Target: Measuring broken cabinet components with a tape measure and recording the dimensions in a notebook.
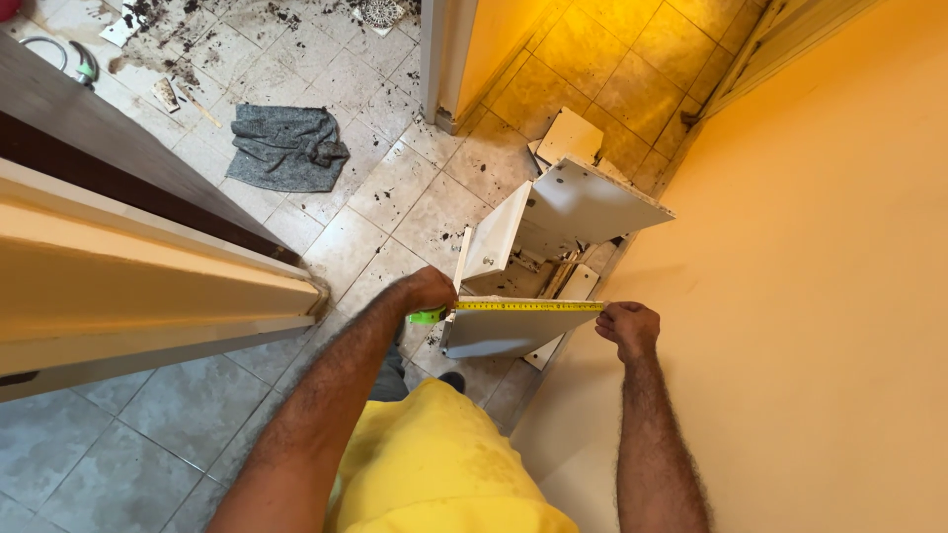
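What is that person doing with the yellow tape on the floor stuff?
A person in a yellow shirt is stretching a yellow measuring tape across the top edge of a white board. The left hand holds the tape's green case at one end, and the right hand pins the other end near the wall. More white boards lean behind it, and a grey cloth lies on the dirty tiles.

- A yellow tape measure [528, 306], drawn out level, spans the top edge of a white panel [513, 331] from one end to the other.
- The white panel stands on edge on the tiled floor, close beside the yellow wall.
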